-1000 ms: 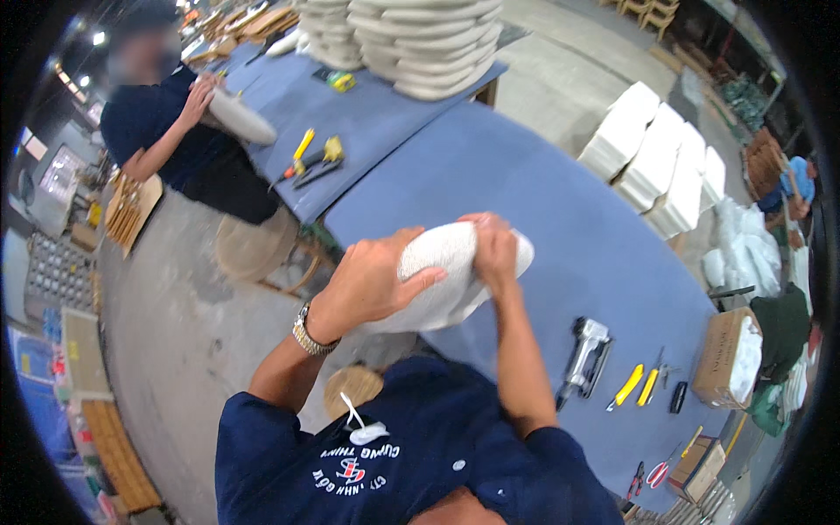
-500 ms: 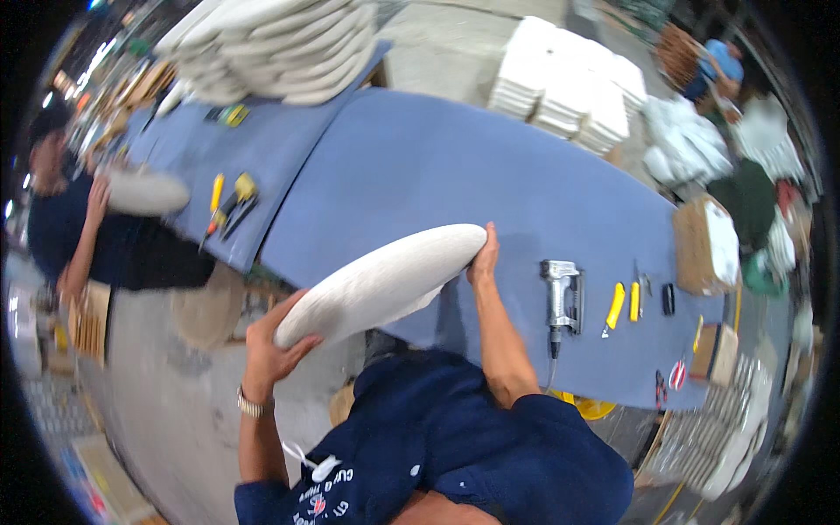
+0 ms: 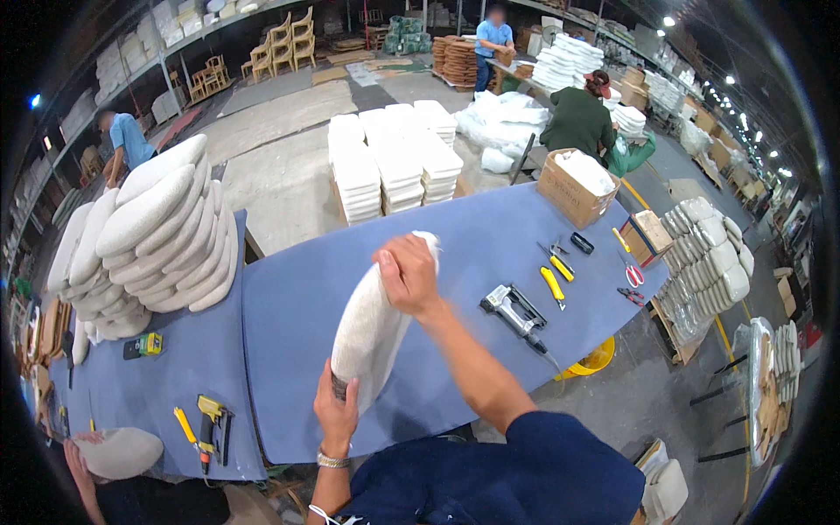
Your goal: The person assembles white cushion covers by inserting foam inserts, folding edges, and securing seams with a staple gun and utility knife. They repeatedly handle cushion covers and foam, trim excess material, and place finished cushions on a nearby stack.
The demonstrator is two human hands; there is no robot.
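Gripping cushion [image 3: 372,328], hands [image 3: 409,276] covering its ends.

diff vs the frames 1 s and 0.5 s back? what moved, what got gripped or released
The white seat cushion turned from lying flat across the person's front to standing on edge, its long axis running away from the body. The left hand shifted to the near end, the right hand to the far upper edge. Both hands kept their hold; nothing was released. The staple gun stayed on the blue table.
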